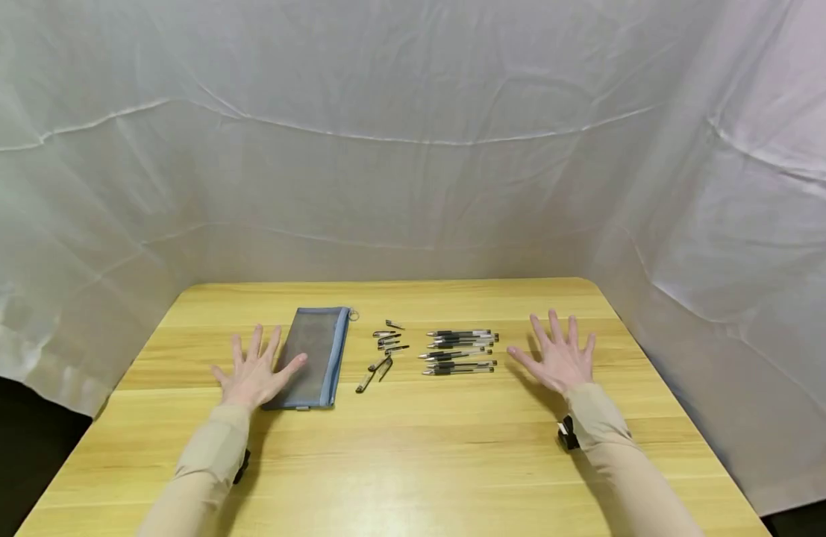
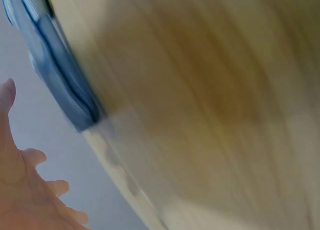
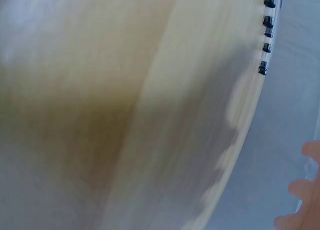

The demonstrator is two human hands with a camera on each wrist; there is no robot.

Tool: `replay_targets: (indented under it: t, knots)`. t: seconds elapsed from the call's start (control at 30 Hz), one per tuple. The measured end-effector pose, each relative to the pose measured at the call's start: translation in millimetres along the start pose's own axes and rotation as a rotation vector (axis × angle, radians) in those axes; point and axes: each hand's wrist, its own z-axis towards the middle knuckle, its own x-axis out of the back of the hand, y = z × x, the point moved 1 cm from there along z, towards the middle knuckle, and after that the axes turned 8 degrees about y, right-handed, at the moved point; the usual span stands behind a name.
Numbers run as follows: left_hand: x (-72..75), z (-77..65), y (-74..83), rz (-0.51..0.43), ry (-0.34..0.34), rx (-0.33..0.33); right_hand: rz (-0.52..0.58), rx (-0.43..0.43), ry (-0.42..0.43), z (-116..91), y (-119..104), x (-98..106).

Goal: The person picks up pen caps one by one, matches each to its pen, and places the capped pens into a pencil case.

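My left hand [image 1: 253,377], fingers spread wide, is over the table beside a blue-edged mesh zip pouch [image 1: 310,362]; its thumb overlaps the pouch in the head view. In the left wrist view the pouch's blue edge [image 2: 65,75] shows near the spread fingers. On the right, my right hand [image 1: 560,362] is likewise spread and holds nothing. To its left several gel pens [image 1: 460,352] with dark grips lie in a stack of rows, tips pointing left. Between pouch and pens are several small black-and-clear pen caps [image 1: 389,339]. Nearer me lies a slim jointed piece [image 1: 374,374], its kind unclear.
The light wooden table [image 1: 413,462] has rounded far corners. Pale fabric [image 1: 413,186] hangs behind it and along both sides. A metal ring [image 1: 354,315] sits at the pouch's far right corner. A black wrist camera [image 1: 568,433] is strapped under the right sleeve.
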Motion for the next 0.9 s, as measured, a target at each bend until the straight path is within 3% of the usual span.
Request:
replay_targets:
  t: [0.37,0.67,0.9]
  knots:
    - [-7.8,-9.2,20.4,-0.026,0.008,-0.041,0.077,0.038,-0.039,-8.4,-13.3,-4.3]
    - [-17.1,-14.7,34.0,-0.112,0.013,-0.077,0.299,0.165,0.017,-8.9,-28.1,-9.3]
    - [-22.6,-19.6,42.4,-0.144,0.016,-0.108,0.413,0.182,-0.003,-8.3,-36.9,-17.6]
